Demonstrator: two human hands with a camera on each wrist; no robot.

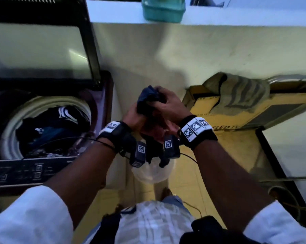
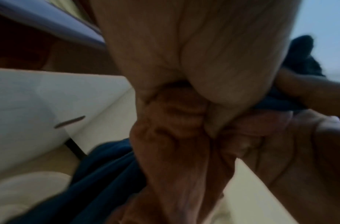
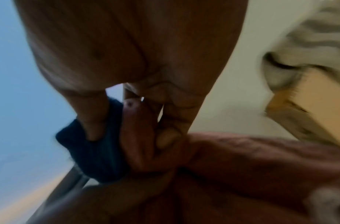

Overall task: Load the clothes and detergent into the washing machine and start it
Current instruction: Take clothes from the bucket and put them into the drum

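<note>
yellow floor (image 1: 219, 155), cream wall (image 1: 166, 50) far. washing machine (image 1: 99, 103) at left, lid up, dark clothes (image 1: 51, 124) in drum. both hands meet mid-scene, right of it: left hand (image 1: 132, 117) and right hand (image 1: 168, 103) each curled round a bunched dark blue garment (image 1: 147, 97). striped cloth (image 1: 240, 92) on box (image 1: 254, 110), right.

washer (image 1: 43, 120) left, clothes (image 1: 48, 124) inside, box (image 1: 236, 111) right
</note>
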